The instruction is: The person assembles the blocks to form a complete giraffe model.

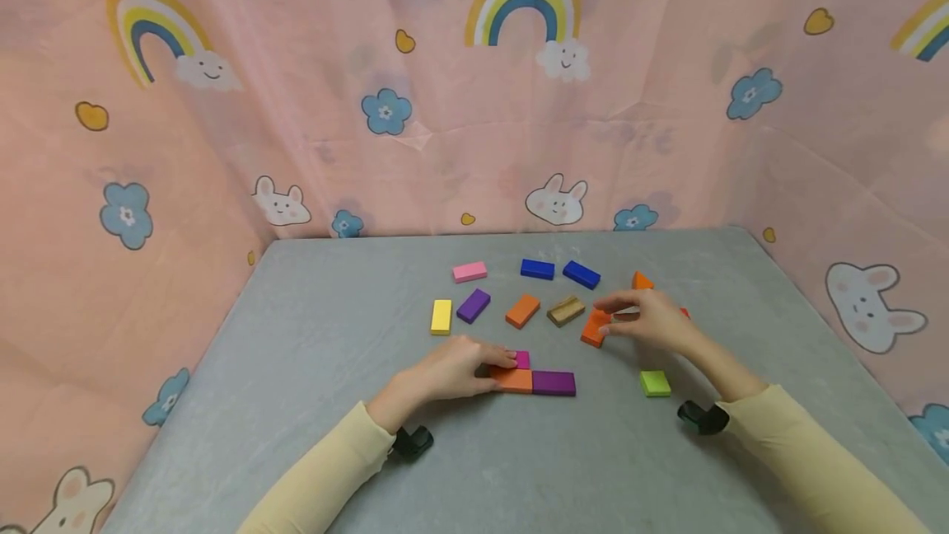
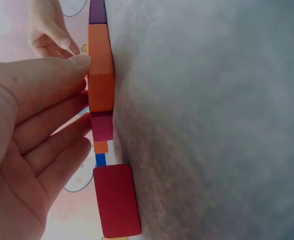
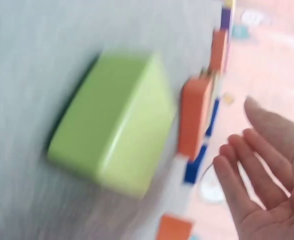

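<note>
Landmark: purple block (image 1: 553,384). Reddish-orange block (image 1: 592,331) lies beyond landmark, slightly right, long axis pointing away from person, leaning right. I judge right hand (image 1: 652,320) nearer: just right of and above block, thumb and fingers apart, no grip; contact I can't confirm. Left hand (image 1: 448,369), fingers nearly straight, touches light-orange block (image 1: 516,382) abutting landmark's left end.

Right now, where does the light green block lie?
In the head view, the light green block lies below the right hand, to the right of the dark purple rectangular block.
</note>
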Motion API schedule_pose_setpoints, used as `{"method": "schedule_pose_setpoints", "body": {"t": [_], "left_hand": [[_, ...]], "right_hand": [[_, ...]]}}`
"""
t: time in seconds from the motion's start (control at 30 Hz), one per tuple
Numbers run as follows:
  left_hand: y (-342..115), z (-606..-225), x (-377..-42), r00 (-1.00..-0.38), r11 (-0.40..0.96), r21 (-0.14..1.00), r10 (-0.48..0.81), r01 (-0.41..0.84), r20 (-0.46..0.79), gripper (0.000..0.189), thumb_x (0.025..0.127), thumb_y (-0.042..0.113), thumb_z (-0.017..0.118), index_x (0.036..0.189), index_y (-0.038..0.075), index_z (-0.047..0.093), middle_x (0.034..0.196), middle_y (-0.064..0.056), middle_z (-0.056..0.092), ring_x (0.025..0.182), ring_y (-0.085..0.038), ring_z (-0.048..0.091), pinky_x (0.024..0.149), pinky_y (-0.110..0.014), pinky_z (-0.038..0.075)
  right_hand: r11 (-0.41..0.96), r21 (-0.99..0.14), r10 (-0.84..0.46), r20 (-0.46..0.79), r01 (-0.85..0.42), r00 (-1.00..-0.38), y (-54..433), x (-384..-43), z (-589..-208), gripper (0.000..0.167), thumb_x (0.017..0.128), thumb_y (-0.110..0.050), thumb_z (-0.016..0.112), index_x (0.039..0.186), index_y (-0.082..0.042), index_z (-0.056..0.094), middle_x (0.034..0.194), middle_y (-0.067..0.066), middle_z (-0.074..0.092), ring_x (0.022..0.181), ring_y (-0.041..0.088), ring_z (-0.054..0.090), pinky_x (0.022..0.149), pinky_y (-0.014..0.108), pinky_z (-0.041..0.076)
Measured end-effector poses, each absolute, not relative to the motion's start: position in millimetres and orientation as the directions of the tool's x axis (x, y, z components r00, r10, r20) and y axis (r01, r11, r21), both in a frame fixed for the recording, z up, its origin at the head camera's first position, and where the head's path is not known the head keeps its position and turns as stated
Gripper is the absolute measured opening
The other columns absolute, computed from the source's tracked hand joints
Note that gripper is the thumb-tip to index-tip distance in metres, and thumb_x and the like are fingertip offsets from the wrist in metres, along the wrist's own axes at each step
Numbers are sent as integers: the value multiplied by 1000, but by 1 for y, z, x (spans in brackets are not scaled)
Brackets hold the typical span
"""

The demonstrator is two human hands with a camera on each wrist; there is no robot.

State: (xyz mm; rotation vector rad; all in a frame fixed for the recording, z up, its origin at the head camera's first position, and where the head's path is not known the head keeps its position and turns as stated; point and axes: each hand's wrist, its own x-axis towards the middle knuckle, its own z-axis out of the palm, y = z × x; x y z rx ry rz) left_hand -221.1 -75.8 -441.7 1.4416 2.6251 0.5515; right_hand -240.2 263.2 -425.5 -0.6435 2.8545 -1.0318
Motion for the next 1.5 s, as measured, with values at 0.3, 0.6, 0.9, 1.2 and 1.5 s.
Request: {"method": "schedule_pose_setpoints", "body": {"t": [0.3, 0.6, 0.9, 1.2, 1.5], "left_hand": [[-76, -442, -220, -543, 484, 357, 835, 799, 84, 35, 88, 25, 68, 122, 18, 66, 127, 6, 63, 121, -7, 55, 99, -25, 46], [-75, -444, -221, -545, 486, 351, 834, 801, 89, 35, 88, 26, 68, 122, 19, 66, 126, 8, 63, 121, -6, 55, 99, -24, 46], [-75, -443, -220, -549, 488, 355, 831, 797, 90, 35, 88, 26, 68, 123, 19, 66, 126, 8, 63, 121, -6, 55, 99, -25, 46], [-76, -443, -221, -549, 488, 356, 831, 797, 88, 35, 88, 27, 68, 122, 19, 66, 126, 8, 63, 121, -6, 55, 99, -25, 46], [-76, -443, -223, -551, 488, 364, 830, 793, 89, 35, 88, 27, 68, 122, 20, 66, 126, 8, 62, 121, -6, 55, 98, -25, 47]], "right_hand": [[599, -716, -478, 40, -359, -877, 288, -261, -442, 48, 78, -8, 76, 124, -1, 61, 120, 16, 64, 112, 34, 60, 88, 40, 52], [591, -732, -518, -24, -338, -855, 283, -266, -444, 48, 80, -3, 73, 127, -3, 59, 124, 20, 61, 114, 38, 57, 89, 38, 53], [624, -681, -521, 3, -383, -854, 282, -273, -448, 41, 80, 0, 72, 120, -2, 64, 119, 19, 64, 107, 36, 62, 83, 35, 55], [650, -646, -518, 10, -401, -855, 284, -274, -446, 37, 76, -3, 76, 112, -5, 68, 110, 13, 67, 94, 24, 65, 80, 32, 56], [660, -656, -446, 48, -365, -894, 281, -257, -432, 36, 76, -20, 80, 108, -7, 71, 105, 10, 70, 92, 23, 68, 79, 31, 57]]}}
